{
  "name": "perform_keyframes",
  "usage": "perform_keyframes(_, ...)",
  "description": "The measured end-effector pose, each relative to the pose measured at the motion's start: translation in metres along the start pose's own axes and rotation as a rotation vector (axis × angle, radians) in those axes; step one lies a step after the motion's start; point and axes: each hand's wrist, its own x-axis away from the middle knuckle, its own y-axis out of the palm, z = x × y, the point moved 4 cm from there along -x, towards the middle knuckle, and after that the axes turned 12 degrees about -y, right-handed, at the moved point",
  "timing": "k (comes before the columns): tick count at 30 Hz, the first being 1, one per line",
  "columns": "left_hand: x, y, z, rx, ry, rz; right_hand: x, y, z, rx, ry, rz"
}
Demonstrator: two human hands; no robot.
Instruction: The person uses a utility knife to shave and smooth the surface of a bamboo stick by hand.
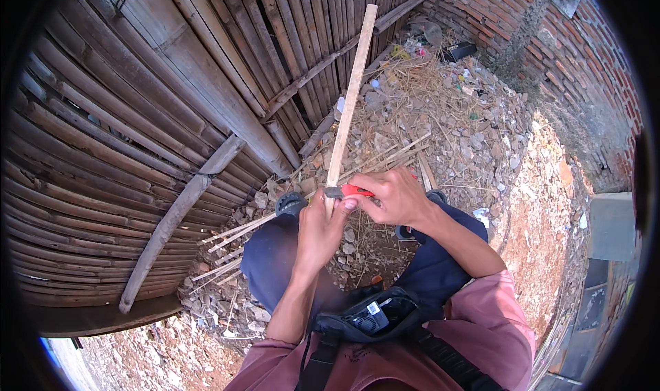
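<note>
A long pale strip of wood or split bamboo (353,92) rises from between my knees and leans slightly right at its far end. My left hand (319,229) is closed round its lower part. In my closed right hand (397,197) is a knife with a red handle (356,190), probably a utility cutter. Its grey blade (333,192) lies across the strip, just above my left fingers. My left thumb reaches to the knife's near side. The strip's lower end is hidden behind my left hand and forearm.
A bamboo wall (165,82) stands close on the left, with a slanting pole (175,219) against it. Rubble and straw cover the ground (474,143). Thin strips (230,257) lie by my left leg, others (405,154) ahead. A brick wall (584,68) stands far right.
</note>
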Motion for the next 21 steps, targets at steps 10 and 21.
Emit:
perform_keyframes(10, -0.001, -0.002, -0.004, 0.043, -0.021, 0.006, -0.003, 0.003, -0.010, 0.017, 0.036, 0.059)
perform_keyframes(21, -0.003, -0.002, -0.007, 0.089, -0.038, 0.043, -0.005, 0.009, -0.014, 0.054, 0.057, 0.165)
